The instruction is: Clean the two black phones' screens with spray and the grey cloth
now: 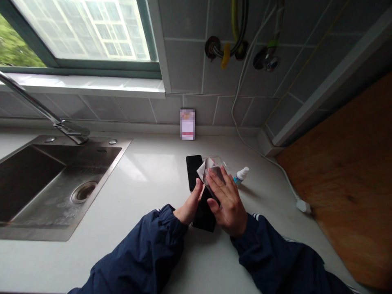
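Note:
My left hand (190, 205) grips the side of a black smartphone (204, 214), which is tilted up under both hands. My right hand (226, 200) lies over the phone, with its fingers on a crumpled grey-white cloth (208, 170). Just beyond them a second flat black slab (193, 172), probably another phone, lies on the white countertop (143, 179). A clear plastic piece (217, 160) shows partly behind the cloth. A small white-capped spray bottle (241, 176) lies to the right of my right hand.
A steel sink (61, 188) with a chrome faucet (72, 130) lies left. A blurred pink-white box (187, 124) leans on the tiled wall. A white cable (260, 153) runs down to a plug (303, 206) by a wooden board (346, 175). Wall pipes and a window are above.

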A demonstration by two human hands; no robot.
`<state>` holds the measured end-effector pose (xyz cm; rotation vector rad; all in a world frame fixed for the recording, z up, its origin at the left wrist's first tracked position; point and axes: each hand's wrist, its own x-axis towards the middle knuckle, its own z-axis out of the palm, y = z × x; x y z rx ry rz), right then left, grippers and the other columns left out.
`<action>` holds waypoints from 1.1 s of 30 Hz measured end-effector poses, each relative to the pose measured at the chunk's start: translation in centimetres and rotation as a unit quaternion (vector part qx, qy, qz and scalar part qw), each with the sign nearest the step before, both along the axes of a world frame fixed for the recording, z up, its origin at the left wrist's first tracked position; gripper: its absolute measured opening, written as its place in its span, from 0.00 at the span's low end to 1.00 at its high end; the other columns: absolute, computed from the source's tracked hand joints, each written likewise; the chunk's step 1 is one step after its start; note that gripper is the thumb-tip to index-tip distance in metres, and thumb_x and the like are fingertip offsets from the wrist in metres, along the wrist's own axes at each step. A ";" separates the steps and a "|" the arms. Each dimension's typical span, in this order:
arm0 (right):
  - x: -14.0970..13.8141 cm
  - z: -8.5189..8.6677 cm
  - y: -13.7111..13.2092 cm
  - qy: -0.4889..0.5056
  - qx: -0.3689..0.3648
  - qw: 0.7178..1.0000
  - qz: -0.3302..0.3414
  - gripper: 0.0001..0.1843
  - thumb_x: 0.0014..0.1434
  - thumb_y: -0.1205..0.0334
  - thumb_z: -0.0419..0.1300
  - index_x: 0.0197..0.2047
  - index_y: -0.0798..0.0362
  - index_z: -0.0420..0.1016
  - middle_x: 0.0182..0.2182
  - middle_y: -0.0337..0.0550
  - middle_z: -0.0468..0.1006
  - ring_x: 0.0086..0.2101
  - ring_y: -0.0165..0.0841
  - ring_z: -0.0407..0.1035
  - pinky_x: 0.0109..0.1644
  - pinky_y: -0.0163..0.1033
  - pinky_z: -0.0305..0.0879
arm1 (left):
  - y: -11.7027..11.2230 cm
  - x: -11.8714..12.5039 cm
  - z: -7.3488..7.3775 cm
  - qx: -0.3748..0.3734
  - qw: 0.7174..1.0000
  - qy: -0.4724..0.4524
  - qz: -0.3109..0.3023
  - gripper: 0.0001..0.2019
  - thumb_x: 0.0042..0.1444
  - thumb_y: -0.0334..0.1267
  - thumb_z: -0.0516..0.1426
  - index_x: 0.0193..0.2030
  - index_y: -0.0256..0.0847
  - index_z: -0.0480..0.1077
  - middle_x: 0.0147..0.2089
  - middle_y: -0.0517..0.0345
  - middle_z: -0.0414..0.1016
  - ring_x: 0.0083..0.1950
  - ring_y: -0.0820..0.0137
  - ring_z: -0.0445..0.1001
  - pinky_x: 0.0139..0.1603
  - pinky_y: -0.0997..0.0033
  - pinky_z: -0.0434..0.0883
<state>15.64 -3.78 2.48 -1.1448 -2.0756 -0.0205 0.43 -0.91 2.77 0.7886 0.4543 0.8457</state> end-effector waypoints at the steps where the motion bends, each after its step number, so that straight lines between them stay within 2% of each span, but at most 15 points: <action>1: 0.1 0.0 0.1 0.004 0.002 1.000 -0.004 0.32 0.77 0.52 0.46 0.79 0.52 0.52 0.74 0.51 0.60 0.76 0.54 0.42 0.74 0.68 0.51 | 0.0 0.0 0.0 0.008 1.000 0.002 -0.004 0.40 0.63 0.71 0.51 0.70 0.46 0.70 0.74 0.53 0.67 0.81 0.53 0.50 0.82 0.53 0.43; 4: 0.2 0.2 0.2 0.015 0.011 1.000 -0.014 0.31 0.77 0.54 0.46 0.79 0.51 0.53 0.74 0.50 0.61 0.76 0.54 0.43 0.74 0.68 0.51 | -0.1 0.0 -0.1 0.029 1.000 0.004 0.000 0.37 0.65 0.69 0.50 0.73 0.49 0.67 0.78 0.56 0.60 0.82 0.57 0.45 0.82 0.56 0.39; 6: 0.2 0.3 0.2 0.019 0.013 1.000 -0.011 0.30 0.77 0.55 0.47 0.78 0.50 0.55 0.73 0.49 0.63 0.76 0.53 0.44 0.74 0.68 0.51 | 0.0 0.0 -0.2 0.033 0.999 0.006 0.008 0.38 0.64 0.69 0.51 0.72 0.49 0.68 0.78 0.55 0.59 0.82 0.57 0.45 0.82 0.57 0.39; 10: -0.1 0.3 -0.1 0.008 0.003 0.999 0.038 0.30 0.77 0.52 0.46 0.76 0.52 0.59 0.72 0.49 0.65 0.76 0.53 0.45 0.74 0.68 0.50 | 0.2 0.0 0.0 -0.034 0.999 0.017 0.011 0.43 0.58 0.74 0.54 0.68 0.41 0.73 0.73 0.47 0.68 0.80 0.51 0.54 0.81 0.53 0.45; 14: -0.5 0.2 -0.6 -0.021 -0.015 0.995 0.095 0.30 0.76 0.52 0.49 0.75 0.54 0.61 0.72 0.50 0.65 0.76 0.52 0.44 0.74 0.69 0.50 | 0.5 -0.3 0.5 -0.102 0.990 0.026 0.093 0.39 0.63 0.70 0.54 0.59 0.33 0.78 0.65 0.40 0.77 0.75 0.52 0.65 0.80 0.55 0.49; 18: -0.7 0.2 -0.9 -0.038 -0.020 0.992 0.114 0.30 0.75 0.51 0.52 0.74 0.56 0.63 0.71 0.51 0.66 0.76 0.51 0.44 0.75 0.68 0.51 | 0.6 -0.8 1.3 -0.185 0.980 0.012 0.067 0.40 0.68 0.67 0.47 0.54 0.27 0.78 0.54 0.34 0.83 0.67 0.51 0.74 0.76 0.55 0.59; 23: -0.9 0.1 -0.8 -0.038 -0.013 0.991 0.128 0.29 0.74 0.48 0.55 0.69 0.58 0.69 0.70 0.54 0.68 0.75 0.53 0.46 0.73 0.69 0.54 | 1.1 -1.3 1.4 -0.213 0.974 -0.015 0.075 0.42 0.67 0.69 0.46 0.56 0.25 0.77 0.48 0.34 0.84 0.58 0.50 0.82 0.67 0.54 0.72; 28: -1.0 -0.2 -0.5 -0.024 0.018 0.991 0.131 0.21 0.71 0.58 0.62 0.63 0.58 0.76 0.66 0.51 0.74 0.74 0.51 0.51 0.74 0.67 0.56 | 2.0 -2.1 1.3 -0.208 0.974 -0.054 0.067 0.46 0.63 0.73 0.46 0.62 0.28 0.73 0.49 0.33 0.83 0.52 0.47 0.83 0.59 0.48 0.77; 33: -0.9 -0.1 -0.6 -0.006 0.031 0.990 0.136 0.16 0.70 0.68 0.61 0.59 0.55 0.78 0.63 0.48 0.77 0.73 0.46 0.56 0.73 0.61 0.61 | 2.6 -2.9 1.7 -0.179 0.978 -0.064 0.085 0.48 0.63 0.75 0.43 0.64 0.28 0.71 0.50 0.34 0.83 0.50 0.48 0.84 0.57 0.50 0.77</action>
